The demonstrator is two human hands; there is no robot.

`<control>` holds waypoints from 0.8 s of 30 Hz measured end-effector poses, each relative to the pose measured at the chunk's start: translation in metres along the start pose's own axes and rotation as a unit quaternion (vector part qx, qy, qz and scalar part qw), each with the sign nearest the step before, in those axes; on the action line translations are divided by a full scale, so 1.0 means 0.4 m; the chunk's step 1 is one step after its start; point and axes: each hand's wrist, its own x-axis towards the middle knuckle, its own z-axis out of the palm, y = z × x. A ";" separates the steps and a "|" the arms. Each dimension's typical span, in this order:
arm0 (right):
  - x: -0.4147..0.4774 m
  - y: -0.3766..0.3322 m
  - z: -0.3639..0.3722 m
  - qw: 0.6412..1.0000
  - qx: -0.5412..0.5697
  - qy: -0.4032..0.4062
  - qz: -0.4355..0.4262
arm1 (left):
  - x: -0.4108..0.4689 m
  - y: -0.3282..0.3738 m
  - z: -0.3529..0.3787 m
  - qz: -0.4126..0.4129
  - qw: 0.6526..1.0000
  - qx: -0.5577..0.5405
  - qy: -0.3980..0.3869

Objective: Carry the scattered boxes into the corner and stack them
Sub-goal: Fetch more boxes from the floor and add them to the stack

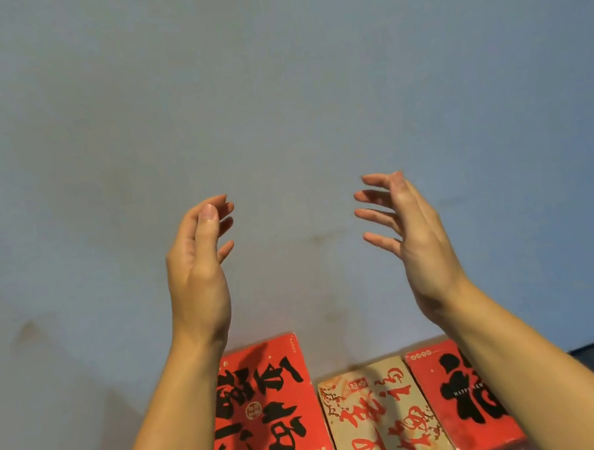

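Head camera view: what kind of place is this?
Probably a bare indoor room or storeroom corner: a plain blue-grey wall, and printed red boxes beside a tan box against it.

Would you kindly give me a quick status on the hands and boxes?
Left hand and right hand open, empty, raised. Three boxes side by side at the wall. Nothing in the way.
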 end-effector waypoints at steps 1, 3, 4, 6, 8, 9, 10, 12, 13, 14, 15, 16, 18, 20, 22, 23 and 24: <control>0.000 0.006 0.008 1.000 -0.007 0.012 0.002 | 0.014 -0.021 0.000 -0.005 1.000 -0.006 -0.010; -0.007 0.016 0.016 0.999 -0.018 0.044 0.009 | 0.039 -0.058 0.008 -0.014 0.999 -0.019 -0.037; -0.014 0.021 0.014 0.998 -0.024 0.062 0.011 | 0.050 -0.073 0.018 -0.015 0.998 -0.025 -0.055; -0.031 0.033 -0.009 0.994 -0.040 0.103 0.013 | 0.065 -0.099 0.057 -0.019 0.994 -0.040 -0.100; -0.060 0.040 -0.047 0.989 -0.051 0.140 0.021 | 0.060 -0.119 0.112 -0.023 0.989 -0.058 -0.134; -0.080 0.042 -0.073 0.985 -0.057 0.162 0.027 | 0.047 -0.129 0.150 -0.027 0.985 -0.067 -0.155; -0.105 0.043 -0.108 0.978 -0.064 0.193 0.034 | 0.023 -0.140 0.197 -0.035 0.979 -0.077 -0.184; -0.167 0.036 -0.184 0.964 -0.076 0.250 0.039 | -0.044 -0.151 0.295 -0.049 0.965 -0.091 -0.242; -0.201 0.028 -0.225 0.956 -0.080 0.281 0.040 | -0.084 -0.152 0.346 -0.059 0.955 -0.100 -0.272; -0.238 0.017 -0.267 0.945 -0.081 0.313 0.040 | -0.127 -0.149 0.397 -0.069 0.944 -0.111 -0.303; -0.277 0.003 -0.312 0.933 -0.082 0.348 0.038 | -0.171 -0.141 0.449 -0.075 0.932 -0.121 -0.334; -0.319 -0.013 -0.356 0.920 -0.083 0.382 0.034 | -0.217 -0.127 0.503 -0.079 0.918 -0.131 -0.367; -0.413 -0.048 -0.443 0.893 -0.092 0.439 0.031 | -0.315 -0.088 0.604 -0.084 0.886 -0.149 -0.432; -0.519 -0.081 -0.526 0.867 -0.099 0.488 0.028 | -0.424 -0.039 0.696 -0.082 0.848 -0.167 -0.496; -0.629 -0.107 -0.603 0.837 -0.105 0.536 0.023 | -0.544 0.015 0.774 -0.076 0.809 -0.181 -0.555; -0.681 -0.117 -0.640 0.823 -0.105 0.559 0.022 | -0.606 0.040 0.806 -0.072 0.790 -0.185 -0.580; -0.730 -0.126 -0.675 0.809 -0.102 0.578 0.020 | -0.666 0.063 0.834 -0.069 0.772 -0.190 -0.602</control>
